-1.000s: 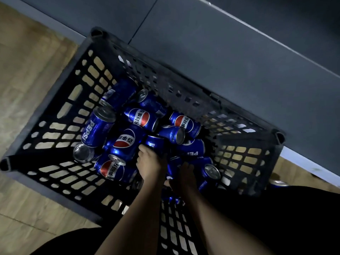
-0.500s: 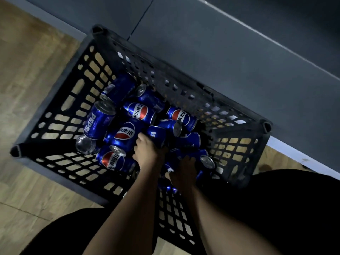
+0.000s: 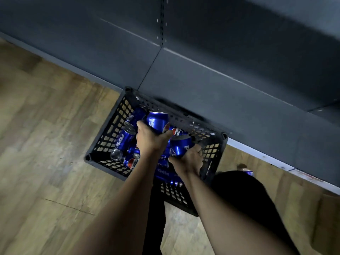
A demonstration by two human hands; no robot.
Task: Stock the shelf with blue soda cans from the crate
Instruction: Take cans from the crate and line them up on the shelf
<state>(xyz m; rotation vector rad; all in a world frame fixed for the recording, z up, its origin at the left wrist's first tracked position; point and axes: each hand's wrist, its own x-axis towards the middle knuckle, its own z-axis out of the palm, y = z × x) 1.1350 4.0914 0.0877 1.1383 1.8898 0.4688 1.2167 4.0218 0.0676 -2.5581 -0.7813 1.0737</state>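
A black slotted plastic crate stands on the wooden floor against the foot of the dark shelf. Several blue soda cans lie jumbled inside it. My left hand grips one blue can and holds it above the pile. My right hand grips a second blue can just to the right, near the crate's right wall. Both cans are raised clear of the others.
The dark shelf unit runs diagonally across the top, with a slotted upright at its back. Wooden floor spreads to the left. One more blue can stands on the floor right of the crate, beside my dark-clad knee.
Both hands were reaching down among the cans; now each has closed round a can and lifted it out of the pile. The view has pulled back and up, showing more shelf.
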